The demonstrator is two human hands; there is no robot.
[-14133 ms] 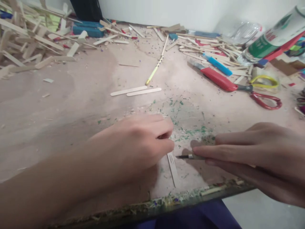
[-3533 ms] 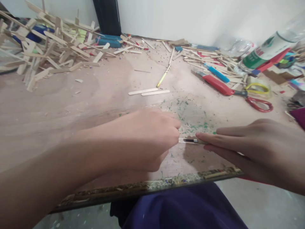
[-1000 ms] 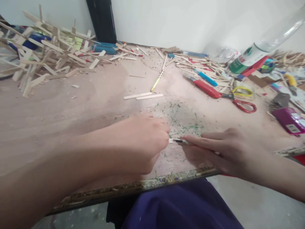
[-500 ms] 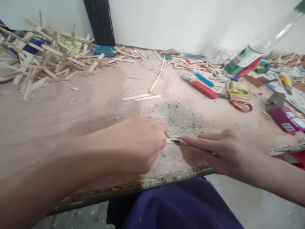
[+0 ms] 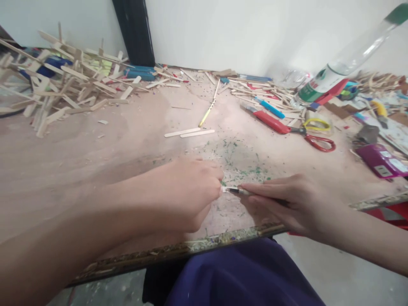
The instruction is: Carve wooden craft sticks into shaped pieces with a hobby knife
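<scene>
My left hand [image 5: 194,191] rests low over the wooden table, its fingers curled closed. A small pale tip [image 5: 224,189] shows at its fingertips; the rest of what it holds is hidden. My right hand [image 5: 287,197] is closed round a slim pen-like tool [image 5: 242,192] with a dark front part and a light barrel. The tool points left, and its front end meets the pale tip at my left fingers. Whether it is a knife or a pen I cannot tell. Green shavings [image 5: 255,170] lie scattered just beyond both hands.
Two craft sticks [image 5: 197,134] and a yellow-ended stick [image 5: 207,111] lie ahead. A stick heap [image 5: 73,80] fills the back left. To the right are scissors [image 5: 314,136], a red-handled cutter [image 5: 270,122], a blue cutter [image 5: 270,107], a leaning bottle [image 5: 331,76] and a purple box [image 5: 381,160].
The view has shifted slightly. My right hand has edged a little left with the pen-like tool, closer to my left fingers. My left hand stays nearly still.
</scene>
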